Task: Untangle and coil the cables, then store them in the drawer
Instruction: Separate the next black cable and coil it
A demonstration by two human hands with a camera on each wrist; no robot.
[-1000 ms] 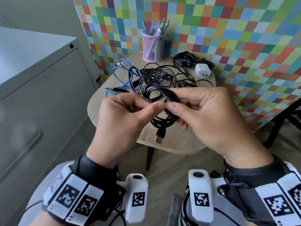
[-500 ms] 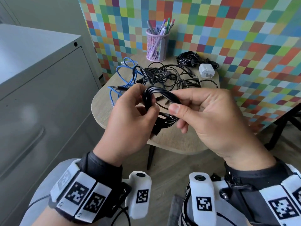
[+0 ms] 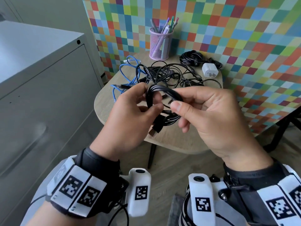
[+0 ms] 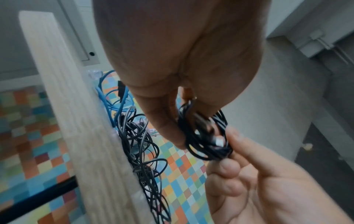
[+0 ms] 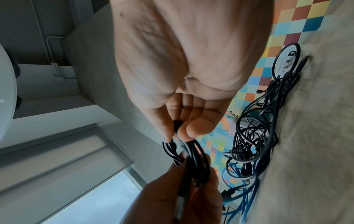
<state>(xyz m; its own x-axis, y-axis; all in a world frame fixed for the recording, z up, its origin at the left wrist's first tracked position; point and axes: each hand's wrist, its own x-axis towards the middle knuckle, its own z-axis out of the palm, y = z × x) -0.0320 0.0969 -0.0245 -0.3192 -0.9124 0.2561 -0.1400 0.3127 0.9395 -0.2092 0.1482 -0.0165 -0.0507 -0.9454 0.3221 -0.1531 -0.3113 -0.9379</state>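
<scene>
Both hands mid-frame above table [image 3: 171, 141] edge, left hand [image 3: 130, 118] fingers curled round coiled black cable [image 3: 164, 93], right hand [image 3: 210, 118] pinching coil's other side between thumb and forefinger, tangled cables [image 3: 171, 74] on table, upper center, gray drawer cabinet [image 3: 40, 95] left

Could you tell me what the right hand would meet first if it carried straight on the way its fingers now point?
Probably the left hand: the right hand points leftward across the black cable coil both hold, with the left hand's fingers right against it. Depth is hard to judge.
</scene>
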